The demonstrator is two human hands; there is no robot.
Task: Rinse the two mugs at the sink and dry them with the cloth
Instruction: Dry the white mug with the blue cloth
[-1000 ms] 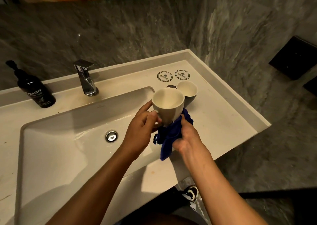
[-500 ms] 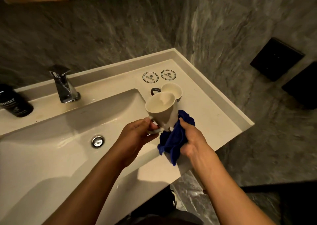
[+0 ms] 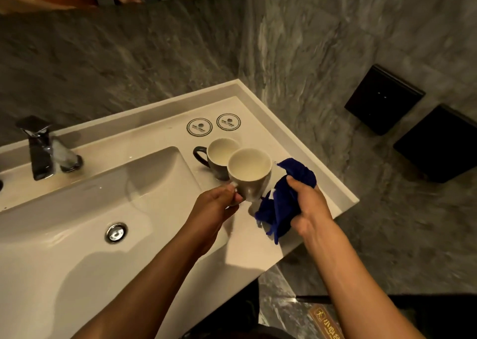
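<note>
tap (image 3: 42,150): chrome, back left of the worktop (image 3: 258,256), behind the basin; no water seen running
basin (image 3: 64,248): white, holds nothing but the metal drain plug (image 3: 116,232) at its floor
left hand (image 3: 214,208): fingers curled on the handle of the white mug (image 3: 249,173); mug upright, mouth facing up, inside looks empty; whether its base touches the worktop, cannot tell
dark mug (image 3: 219,154): stands upright on the worktop just behind the white mug, handle pointing left, pale inside, looks empty; the two mugs touch or nearly so, cannot tell which
coasters (image 3: 199,127): two round printed ones, side by side at the back of the worktop, behind the mugs, nothing on them
cloth (image 3: 281,204): blue, bunched, just right of the white mug; seems to touch the mug's lower side, not certain
right hand (image 3: 307,209): fingers clamped round the cloth, a tail hanging below the fist
hands: apart, each gripping its own item, mug between them
wall (image 3: 309,54): grey marble, two dark boxes (image 3: 383,98) mounted on the far right
</note>
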